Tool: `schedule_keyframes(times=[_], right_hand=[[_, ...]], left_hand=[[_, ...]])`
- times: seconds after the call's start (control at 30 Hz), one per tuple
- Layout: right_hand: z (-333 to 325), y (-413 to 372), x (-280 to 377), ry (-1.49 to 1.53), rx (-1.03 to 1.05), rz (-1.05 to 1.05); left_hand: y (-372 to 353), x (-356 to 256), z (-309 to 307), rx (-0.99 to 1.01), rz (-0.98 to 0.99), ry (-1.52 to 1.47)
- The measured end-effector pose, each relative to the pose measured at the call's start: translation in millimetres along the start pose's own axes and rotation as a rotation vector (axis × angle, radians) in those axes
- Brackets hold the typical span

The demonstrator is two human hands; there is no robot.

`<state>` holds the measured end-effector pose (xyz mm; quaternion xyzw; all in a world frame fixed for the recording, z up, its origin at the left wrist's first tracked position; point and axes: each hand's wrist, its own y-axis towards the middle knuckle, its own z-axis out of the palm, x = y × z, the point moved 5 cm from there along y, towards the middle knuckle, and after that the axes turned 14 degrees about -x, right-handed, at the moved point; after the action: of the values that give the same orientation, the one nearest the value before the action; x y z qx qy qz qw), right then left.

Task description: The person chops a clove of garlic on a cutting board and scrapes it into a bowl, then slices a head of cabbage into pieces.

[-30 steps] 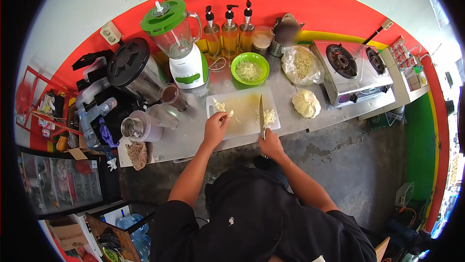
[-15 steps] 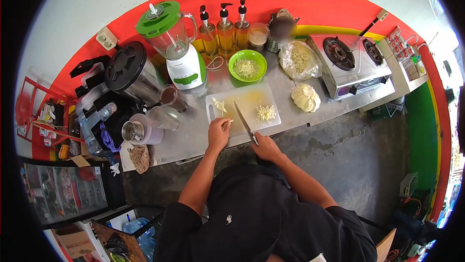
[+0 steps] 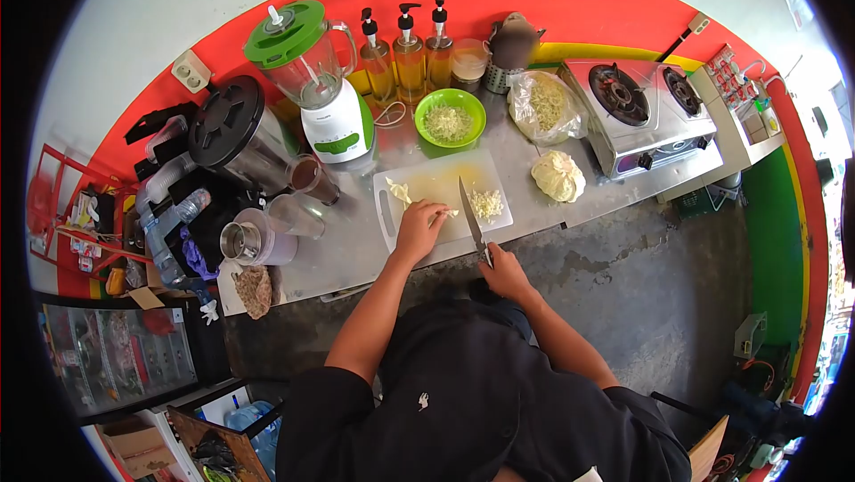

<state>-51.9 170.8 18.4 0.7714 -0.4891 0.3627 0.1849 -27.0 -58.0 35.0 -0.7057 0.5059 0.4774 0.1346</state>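
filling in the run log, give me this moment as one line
left hand: at pale piece; right hand: holding knife; chopped pile: on cutting board; green bowl: behind cutting board

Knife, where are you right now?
In the head view, the right hand holds the knife, its blade over the cutting board, between the left hand and the chopped pale pile.

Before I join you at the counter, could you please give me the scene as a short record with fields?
Left hand: over the cutting board, fingertips at a small pale piece; grip unclear
Right hand: gripping the knife, blade over the board
Chopped pile: on the board, right of the blade
Green bowl: behind the board, holding pale shreds
Pale leafy head: right of the board, on the counter
Stove: farther right
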Motion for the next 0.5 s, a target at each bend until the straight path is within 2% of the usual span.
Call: schedule_keyframes(times=[0.03,0.1,0.23,0.3,0.5], right_hand=[[-0.6,-2.2,0.5,-0.018,0.003,-0.016],[-2.8,-5.3,-0.3,-0.016,0.007,-0.02],[-6.4,-4.7,1.5,-0.063,-0.007,-0.034],[-3.8,-0.7,7.6,-0.087,0.004,-0.043],[13.1,14.0,22.8,-0.184,0.035,-0.027]], left_hand=[[-1.3,0.4,2.2,0.003,0.0,0.0],[0.5,-3.5,1.3,-0.116,0.094,0.128],[-8.4,9.5,-2.5,-0.038,0.021,0.133],[-13.5,13.7,-8.0,-0.099,0.072,0.178],[-26.0,24.2,-12.6,-0.103,0.055,0.22]])
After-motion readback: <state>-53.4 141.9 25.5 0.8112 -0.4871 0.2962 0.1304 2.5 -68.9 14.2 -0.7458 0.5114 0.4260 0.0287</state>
